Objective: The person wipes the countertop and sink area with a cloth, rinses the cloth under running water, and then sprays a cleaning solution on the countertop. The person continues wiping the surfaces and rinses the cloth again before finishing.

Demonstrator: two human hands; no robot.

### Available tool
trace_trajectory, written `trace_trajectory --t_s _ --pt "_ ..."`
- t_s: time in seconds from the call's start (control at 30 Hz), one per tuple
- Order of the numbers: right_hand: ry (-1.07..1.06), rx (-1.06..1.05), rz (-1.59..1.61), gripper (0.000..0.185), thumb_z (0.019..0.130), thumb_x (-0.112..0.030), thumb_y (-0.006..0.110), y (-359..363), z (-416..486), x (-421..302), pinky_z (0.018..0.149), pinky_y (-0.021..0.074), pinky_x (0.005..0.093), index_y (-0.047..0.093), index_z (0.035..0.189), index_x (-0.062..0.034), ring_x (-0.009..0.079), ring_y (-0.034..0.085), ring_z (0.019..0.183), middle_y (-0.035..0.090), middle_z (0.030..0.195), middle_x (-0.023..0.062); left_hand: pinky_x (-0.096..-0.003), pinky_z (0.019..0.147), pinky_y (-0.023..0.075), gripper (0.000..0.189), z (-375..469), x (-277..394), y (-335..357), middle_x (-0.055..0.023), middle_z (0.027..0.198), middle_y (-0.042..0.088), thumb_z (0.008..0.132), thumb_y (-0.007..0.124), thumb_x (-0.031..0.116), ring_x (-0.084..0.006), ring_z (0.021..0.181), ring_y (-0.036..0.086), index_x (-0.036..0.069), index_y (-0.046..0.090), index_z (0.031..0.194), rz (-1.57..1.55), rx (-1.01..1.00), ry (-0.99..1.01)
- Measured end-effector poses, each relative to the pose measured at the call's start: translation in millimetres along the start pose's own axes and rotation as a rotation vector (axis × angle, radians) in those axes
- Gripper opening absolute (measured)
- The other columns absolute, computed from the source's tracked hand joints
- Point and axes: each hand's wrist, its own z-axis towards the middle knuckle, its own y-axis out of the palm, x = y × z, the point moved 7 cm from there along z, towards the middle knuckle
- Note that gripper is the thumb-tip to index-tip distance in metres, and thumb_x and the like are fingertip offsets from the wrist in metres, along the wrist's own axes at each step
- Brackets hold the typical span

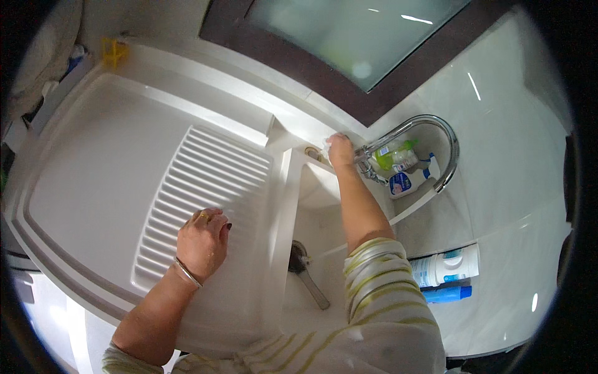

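My right hand (341, 150) reaches to the ledge behind the basin, beside the chrome faucet (411, 124). Its fingers are closed on a white crumpled piece (325, 149), perhaps cloth or tissue. Just left of that lies a round brownish ring (312, 153) on the ledge. Over the ribbed washboard (187, 187) of the white laundry sink, my left hand (203, 243) is bent with curled fingers. Whether it grips anything small is hidden. Inside the deep basin (322, 224) sits a long grey-handled object (314, 291) with a dark round end, its exact kind unclear.
Behind the faucet stand a green-and-clear bottle (395, 155) and a white spray bottle (413, 181). A white tub (451, 267) and a blue tube (447, 294) lie to the right. A yellow plastic holder (114, 52) is at the far left corner. A dark-framed window (336, 37) rises behind.
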Motion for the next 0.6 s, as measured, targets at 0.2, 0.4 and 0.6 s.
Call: trace_trajectory --t_s 0.2,0.4,0.6 --pt "-0.047 -0.367 -0.421 0.015 0.075 -0.007 0.054 32 -3 -14 0.078 0.0488 0.0404 0.068 0.080 -0.0057 0.0325 0.061 0.087 0.065 0.088 0.0153 -0.0344 0.070 0.0536 0.012 -2 -2 6 -0.0102 0.094 0.064 0.070 0.064 0.000 -0.0263 0.083 0.063 0.003 0.062 0.082 -0.002 -0.036 -0.018" --pt "0.113 -0.486 -0.111 0.021 0.075 -0.011 0.058 39 15 -1 0.078 0.0498 0.0374 0.067 0.092 -0.0034 0.0297 0.063 0.089 0.065 0.094 0.0169 -0.0346 0.070 0.0530 0.014 -1 0 6 -0.0102 0.093 0.064 0.069 0.065 -0.001 -0.0263 0.084 0.063 0.003 0.061 0.082 -0.005 -0.045 -0.016" --pt "0.407 -0.040 0.427 0.029 0.074 -0.015 0.064 -9 12 51 0.076 0.0485 0.0361 0.065 0.103 -0.0091 0.0277 0.063 0.085 0.066 0.093 0.0159 -0.0358 0.069 0.0525 0.015 -4 3 4 -0.0113 0.093 0.063 0.069 0.065 0.000 -0.0276 0.083 0.062 0.002 0.059 0.083 -0.046 -0.025 0.016"
